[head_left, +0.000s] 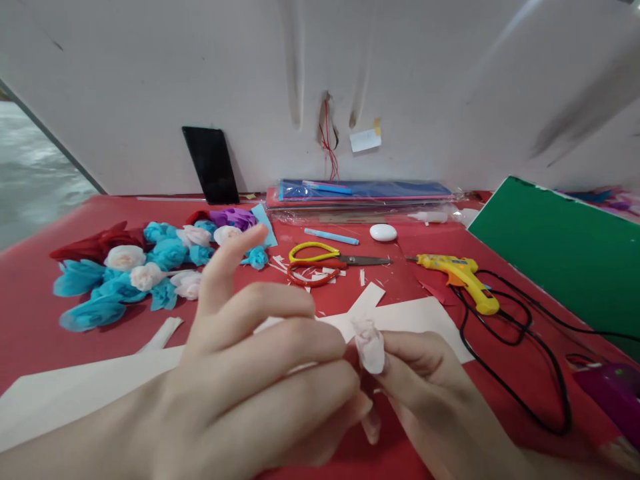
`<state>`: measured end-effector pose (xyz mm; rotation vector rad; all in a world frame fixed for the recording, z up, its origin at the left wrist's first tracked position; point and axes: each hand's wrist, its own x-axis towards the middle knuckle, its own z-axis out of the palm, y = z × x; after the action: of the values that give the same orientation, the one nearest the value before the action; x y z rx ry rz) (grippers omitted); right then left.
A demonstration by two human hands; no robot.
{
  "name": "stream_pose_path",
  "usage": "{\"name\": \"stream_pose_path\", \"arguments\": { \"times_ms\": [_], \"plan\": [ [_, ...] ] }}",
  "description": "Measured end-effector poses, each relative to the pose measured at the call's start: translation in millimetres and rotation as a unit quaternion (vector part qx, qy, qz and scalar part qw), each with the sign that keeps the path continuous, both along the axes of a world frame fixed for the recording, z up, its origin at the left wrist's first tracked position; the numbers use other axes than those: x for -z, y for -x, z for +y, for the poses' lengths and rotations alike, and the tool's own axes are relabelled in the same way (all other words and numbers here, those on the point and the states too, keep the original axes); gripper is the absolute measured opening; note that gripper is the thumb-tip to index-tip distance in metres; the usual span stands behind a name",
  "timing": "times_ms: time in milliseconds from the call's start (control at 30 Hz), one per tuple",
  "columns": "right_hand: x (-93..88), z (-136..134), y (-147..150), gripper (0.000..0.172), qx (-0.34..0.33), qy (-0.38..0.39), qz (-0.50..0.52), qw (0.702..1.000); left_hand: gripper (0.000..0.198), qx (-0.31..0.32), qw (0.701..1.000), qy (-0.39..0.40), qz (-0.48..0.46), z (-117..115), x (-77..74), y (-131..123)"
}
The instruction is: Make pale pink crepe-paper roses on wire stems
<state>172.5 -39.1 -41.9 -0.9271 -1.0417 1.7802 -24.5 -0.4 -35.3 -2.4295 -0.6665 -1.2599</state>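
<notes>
A small pale pink crepe paper flower point(369, 345) is pinched between the thumb and fingers of my right hand point(425, 387). Close beside it on the left is my left hand point(265, 373), its index finger raised and its other fingers curled in toward the flower. The left fingertips and thumb are mostly hidden, so what they grip cannot be made out. Beneath both hands lie white paper sheets point(415, 317) on the red table point(280, 317). Finished blue point(167, 253), white point(125, 257) and purple point(234, 218) paper flowers are heaped to the left.
Scissors point(345, 260) lie beyond my hands among paper scraps. Right of them are a yellow glue gun point(463, 273) with a looping black cord point(555, 373) and a green board point(555, 260). A white oval object point(383, 232), blue pen point(331, 236) and dark tablet point(212, 165) sit farther back.
</notes>
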Motion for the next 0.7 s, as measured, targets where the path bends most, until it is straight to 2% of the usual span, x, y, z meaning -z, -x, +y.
{"name": "stream_pose_path", "arguments": {
  "times_ms": [167, 333, 533, 700],
  "plan": [
    [-2.8, 4.1, 4.0, 0.044, -0.037, 0.041, 0.072, 0.996, 0.014, -0.03, 0.999, 0.018, -0.04, 9.4, -9.6, -2.4],
    [-2.6, 4.3, 5.8, 0.036, -0.049, 0.069, 0.104, 0.991, 0.011, -0.028, 0.998, 0.052, -0.021, 5.8, -10.4, -1.9],
    [0.1, 1.5, 1.8, 0.038, -0.057, 0.075, 0.097, 0.991, 0.013, -0.046, 0.999, 0.017, 0.011, 3.8, -9.8, 3.6],
    [2.9, 3.3, 4.7, 0.04, -0.06, 0.075, 0.09, 0.991, 0.013, -0.031, 0.999, 0.004, 0.006, 8.9, -8.9, 4.1]
  ]
}}
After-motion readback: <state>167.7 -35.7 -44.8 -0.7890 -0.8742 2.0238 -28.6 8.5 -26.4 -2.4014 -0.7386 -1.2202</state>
